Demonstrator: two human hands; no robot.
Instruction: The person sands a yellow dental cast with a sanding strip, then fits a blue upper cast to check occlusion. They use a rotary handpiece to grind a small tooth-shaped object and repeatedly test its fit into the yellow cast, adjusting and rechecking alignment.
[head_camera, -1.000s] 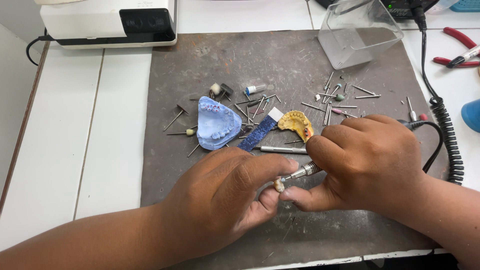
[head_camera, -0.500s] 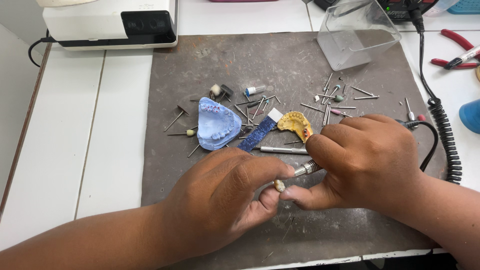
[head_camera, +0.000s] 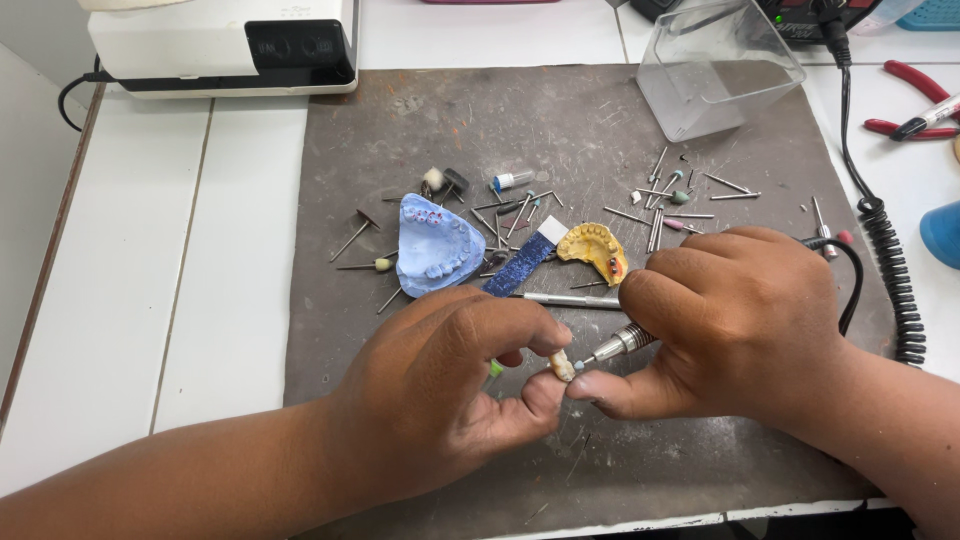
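My left hand (head_camera: 455, 385) pinches a small cream tooth-shaped piece (head_camera: 562, 367) between thumb and fingertips, low over the grey mat (head_camera: 420, 130). A bit of green shows under its fingers. My right hand (head_camera: 735, 320) grips a metal rotary handpiece (head_camera: 620, 345), whose tip touches the small piece. Its black cord (head_camera: 885, 260) coils off to the right. Just beyond my hands lie a blue dental cast (head_camera: 432, 243), a yellow dental cast (head_camera: 593, 247) and a blue abrasive strip (head_camera: 522, 263).
Several loose burs and metal pins (head_camera: 670, 200) are scattered over the mat's far half. A clear plastic box (head_camera: 715, 65) stands at the back right, a white machine (head_camera: 225, 45) at the back left. Red-handled pliers (head_camera: 915, 95) and a blue object (head_camera: 942, 232) lie right of the mat.
Both hands stay together over the mat's near edge. The handpiece tip has shifted slightly against the small piece; nothing else has moved.
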